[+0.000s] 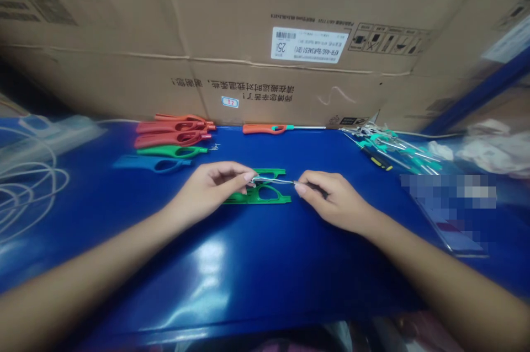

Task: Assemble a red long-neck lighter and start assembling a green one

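**Holding a thin pale piece [275, 180] over green casings [255, 194]**

The left hand [221, 182] is pinching the piece's left end, while the right hand [327, 195] is gripping a dark end [295, 182] at the right; this two-sided hold is probably steadying the piece. The casings are lying on the blue table [256, 291], presumably within easy reach. Orange casings [176, 139] at far left and metal tubes [408, 153] at far right are resting apart, apparently grouped by kind. The hands are hiding both ends, so whether pale piece and dark end are forming one object is unclear. Pixelation is masking part of a flat item [464, 247] at right; the frame is cutting off both forearms [111, 258].
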`<state>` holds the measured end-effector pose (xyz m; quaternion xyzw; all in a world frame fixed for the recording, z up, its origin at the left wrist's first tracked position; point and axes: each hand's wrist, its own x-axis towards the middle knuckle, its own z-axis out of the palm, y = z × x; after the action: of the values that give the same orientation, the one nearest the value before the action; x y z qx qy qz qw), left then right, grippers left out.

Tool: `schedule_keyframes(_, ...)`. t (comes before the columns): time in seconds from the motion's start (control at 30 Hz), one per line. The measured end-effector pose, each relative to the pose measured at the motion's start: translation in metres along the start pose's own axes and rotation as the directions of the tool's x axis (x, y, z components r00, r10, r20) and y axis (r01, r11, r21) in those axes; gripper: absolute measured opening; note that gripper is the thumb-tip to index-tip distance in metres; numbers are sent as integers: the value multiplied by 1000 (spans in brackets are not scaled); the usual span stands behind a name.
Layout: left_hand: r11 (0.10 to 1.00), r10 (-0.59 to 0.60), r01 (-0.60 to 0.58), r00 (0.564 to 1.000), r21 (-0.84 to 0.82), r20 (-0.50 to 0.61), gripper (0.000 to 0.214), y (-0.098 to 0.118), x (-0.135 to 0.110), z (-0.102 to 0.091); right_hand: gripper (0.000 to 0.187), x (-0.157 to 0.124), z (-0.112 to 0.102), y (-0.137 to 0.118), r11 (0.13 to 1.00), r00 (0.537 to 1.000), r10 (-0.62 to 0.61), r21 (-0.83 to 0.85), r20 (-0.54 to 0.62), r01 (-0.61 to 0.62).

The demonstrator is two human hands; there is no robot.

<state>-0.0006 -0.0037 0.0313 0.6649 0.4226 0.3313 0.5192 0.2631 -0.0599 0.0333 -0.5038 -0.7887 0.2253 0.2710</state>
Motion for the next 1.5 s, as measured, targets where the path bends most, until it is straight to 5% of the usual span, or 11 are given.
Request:
schedule_keyframes(0.17,997,59,-59,998,41,6,27,3,-4,4,49,2,-2,0,981,998,-42,-193,-53,31)
schedule_keyframes(0.87,965,256,-252,965,70,-53,13,6,-8,4,18,-5,-13,-4,888,950,-309,-347,34,301)
schedule_keyframes(1.17,933,336,-320,939,166,-79,15,8,-9,1,26,-7,-20,-10,809,907,-411,-421,95,411)
schedule_keyframes(1.5,834,356,-331,934,442,29,22,3,-3,-5,29,-11,-23,0,802,943,-285,-496,171,332)
